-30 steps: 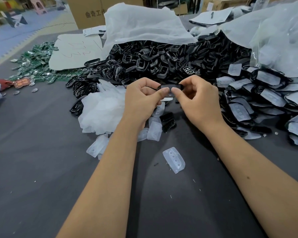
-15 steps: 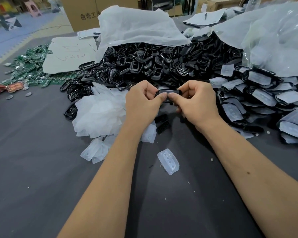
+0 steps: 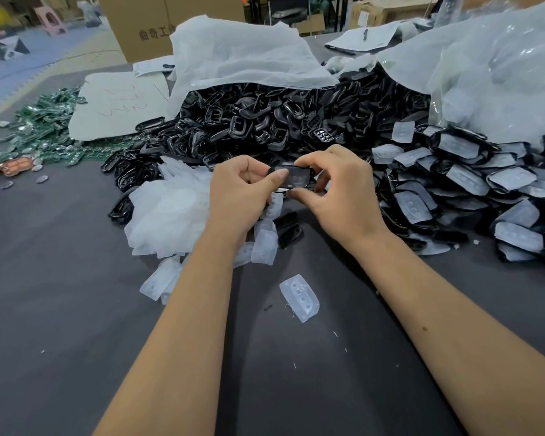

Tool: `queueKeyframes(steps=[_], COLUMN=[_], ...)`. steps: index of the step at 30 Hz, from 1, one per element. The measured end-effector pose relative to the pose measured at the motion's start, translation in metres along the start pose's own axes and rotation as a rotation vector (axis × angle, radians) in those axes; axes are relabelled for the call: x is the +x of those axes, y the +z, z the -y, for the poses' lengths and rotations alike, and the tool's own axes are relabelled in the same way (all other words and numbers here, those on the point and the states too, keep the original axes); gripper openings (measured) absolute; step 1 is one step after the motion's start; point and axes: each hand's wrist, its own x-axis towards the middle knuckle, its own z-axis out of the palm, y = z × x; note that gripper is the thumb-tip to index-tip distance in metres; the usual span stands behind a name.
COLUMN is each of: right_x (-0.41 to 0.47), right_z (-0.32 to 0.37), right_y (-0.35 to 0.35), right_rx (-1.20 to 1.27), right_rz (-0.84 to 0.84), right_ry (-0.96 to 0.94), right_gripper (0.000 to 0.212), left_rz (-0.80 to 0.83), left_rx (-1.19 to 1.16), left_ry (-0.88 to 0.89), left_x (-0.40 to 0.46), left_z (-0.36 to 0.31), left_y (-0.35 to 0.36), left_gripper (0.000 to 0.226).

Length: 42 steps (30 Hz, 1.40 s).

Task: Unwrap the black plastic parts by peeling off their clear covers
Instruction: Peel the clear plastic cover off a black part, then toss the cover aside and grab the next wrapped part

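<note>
**Part turned face-up between both hands, above the peeled covers**

Since half a second ago you have tipped the black part (image 3: 293,177) so its broad glossy face shows; before, only its thin edge showed between your thumbs. Your right thumb has dropped from the top edge to below the part.

The part is held in the air between both hands, over the dark grey table (image 3: 60,309), just in front of the big heap of black parts (image 3: 265,121). Whether a clear cover is on its face I cannot tell; the surface only shows a sheen.

Your left hand (image 3: 243,193) is curled, thumb pressed flat on the part's left end, fingers folded behind. Your right hand (image 3: 343,190) is curled too, fingers hooked over the right end and thumb under the lower edge.

Directly under the hands: a few loose clear covers (image 3: 265,243) and a bare black part (image 3: 288,228) on the table. Nearer you, one clear cover (image 3: 300,298) lies alone, its row of round dimples up. To the left, a mound of peeled covers (image 3: 167,206).

To the right, a pile of wrapped parts (image 3: 469,184), pale covers on. Behind the heap, a white sheet (image 3: 243,58) and a clear plastic bag (image 3: 501,73). Far left: green circuit boards (image 3: 44,127) and a cardboard box (image 3: 139,23) beyond.
</note>
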Motion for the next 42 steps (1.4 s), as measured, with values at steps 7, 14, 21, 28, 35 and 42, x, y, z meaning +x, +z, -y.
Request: queueKeyframes(steps=[7,14,21,28,35,42], right_x=[0.000,0.015,0.030,0.043,0.040,0.035], right_z=[0.006,0.007,-0.022,-0.039,-0.012,0.015], right_y=[-0.003,-0.037,-0.117,-0.167,-0.121,-0.024], right_rx=[-0.043,-0.188,-0.487,-0.523,-0.351,-0.318], right_rz=[0.001,-0.076,-0.172,-0.064,-0.178,0.245], right_ry=[0.038,0.099,0.219,0.428,0.270,0.103], right_gripper=[0.036,0.041,0.042,0.053,0.018,0.020], left_rz=[-0.065,-0.043,0.090,0.211,0.109,-0.120], left_rx=[0.208,0.120,0.170,0.173,0.309,0.643], left_ry=[0.107,0.157,0.242,0.312,0.278,0.150], left_x=[-0.003,0.000,0.001,-0.007,-0.012,-0.007], left_z=[-0.007,-0.035,-0.080,-0.104,-0.069,-0.023], left_y=[0.003,0.027,0.114,0.160,0.114,0.012], left_gripper=[0.018,0.032,0.041,0.051,0.033,0.025])
